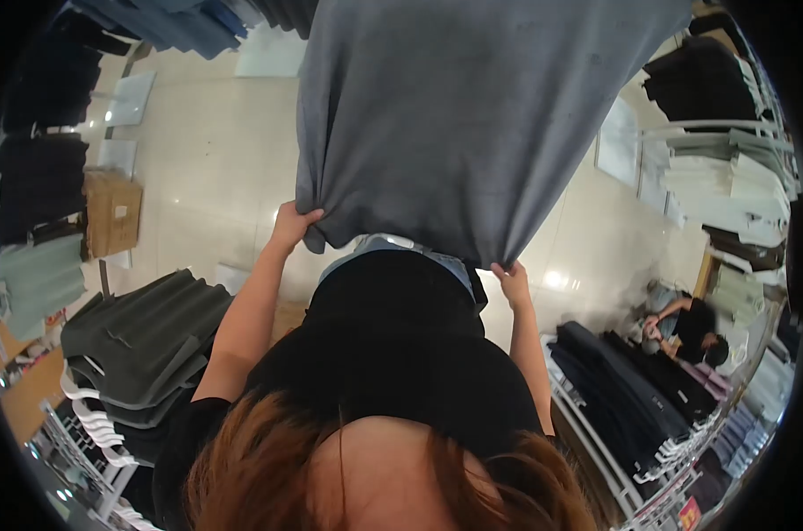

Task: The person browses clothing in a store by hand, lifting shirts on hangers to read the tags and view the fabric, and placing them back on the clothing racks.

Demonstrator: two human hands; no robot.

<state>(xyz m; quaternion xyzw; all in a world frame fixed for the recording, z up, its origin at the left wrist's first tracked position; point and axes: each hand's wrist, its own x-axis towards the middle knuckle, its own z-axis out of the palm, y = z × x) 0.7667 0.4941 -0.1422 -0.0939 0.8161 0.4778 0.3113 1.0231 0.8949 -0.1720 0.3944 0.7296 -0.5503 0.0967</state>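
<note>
W/ L hand [295, 227] & R hand [513, 283] we pinched the near edge of the grey cloth [454, 115], spread in front of us, where equal tension, approx., was needed for smoothness.

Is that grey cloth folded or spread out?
Spread out: the grey cloth stretches between the left hand and right hand, each pinching its edge.

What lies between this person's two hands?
The grey cloth, its near edge spanning from the left hand to the right hand, as the head view shows.
</note>
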